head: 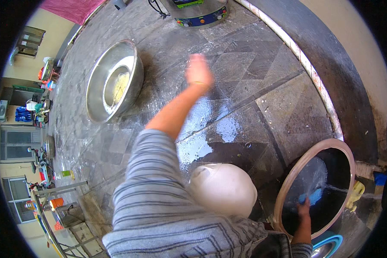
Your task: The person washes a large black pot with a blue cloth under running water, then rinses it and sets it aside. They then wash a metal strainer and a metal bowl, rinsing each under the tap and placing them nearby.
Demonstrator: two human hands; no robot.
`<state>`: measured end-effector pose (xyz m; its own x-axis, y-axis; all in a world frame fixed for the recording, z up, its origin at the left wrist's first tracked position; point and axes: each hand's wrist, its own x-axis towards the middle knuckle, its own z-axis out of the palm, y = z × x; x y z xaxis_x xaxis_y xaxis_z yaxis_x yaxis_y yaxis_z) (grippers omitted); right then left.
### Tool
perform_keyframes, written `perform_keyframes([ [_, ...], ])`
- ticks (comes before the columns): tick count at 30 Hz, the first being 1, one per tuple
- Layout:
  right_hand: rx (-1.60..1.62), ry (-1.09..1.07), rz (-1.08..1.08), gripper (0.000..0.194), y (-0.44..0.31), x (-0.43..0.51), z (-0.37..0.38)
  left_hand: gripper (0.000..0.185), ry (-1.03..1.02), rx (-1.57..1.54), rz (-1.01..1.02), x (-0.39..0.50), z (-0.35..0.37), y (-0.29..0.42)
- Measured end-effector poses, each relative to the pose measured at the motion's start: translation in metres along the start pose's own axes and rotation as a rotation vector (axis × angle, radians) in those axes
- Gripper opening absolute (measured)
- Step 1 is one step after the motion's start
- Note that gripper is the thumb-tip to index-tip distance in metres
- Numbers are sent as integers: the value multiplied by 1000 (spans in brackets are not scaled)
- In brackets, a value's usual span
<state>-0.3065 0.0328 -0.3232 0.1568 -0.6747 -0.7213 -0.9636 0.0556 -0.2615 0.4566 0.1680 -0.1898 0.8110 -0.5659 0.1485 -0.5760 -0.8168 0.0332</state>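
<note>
My left hand [198, 71] is stretched out over the wet paved floor [232, 113], blurred, with nothing visible in it. To the left of it a large metal basin [137, 80] stands tilted in the view, with a pale yellowish mass [121, 85] at its bottom. Lower right, my right hand [304, 208] is inside a large round dark vessel with a brown rim [285, 190], holding a light-blue cloth or sponge [315, 196] against the inner surface. A smooth white rounded shape [225, 190], perhaps a knee, lies between my arms.
A steel appliance with knobs [201, 21] stands at the top. A white pipe [296, 51] runs along the wall base. Yellow gloves [355, 195] and a blue-rimmed basin [337, 240] lie by the vessel. Lower left are a metal frame [46, 222] and a plastic bottle [66, 174].
</note>
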Motion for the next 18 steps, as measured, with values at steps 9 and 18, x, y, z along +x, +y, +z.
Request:
perform_keyframes([
  [9,-216,-55,20,59,-54,-3,-20,38,-120,157,-557,-35,-2,-336],
  [18,-285,-52,-35,67,-137,-25,-1,29,-158,331,-264,-9,-1,-349],
])
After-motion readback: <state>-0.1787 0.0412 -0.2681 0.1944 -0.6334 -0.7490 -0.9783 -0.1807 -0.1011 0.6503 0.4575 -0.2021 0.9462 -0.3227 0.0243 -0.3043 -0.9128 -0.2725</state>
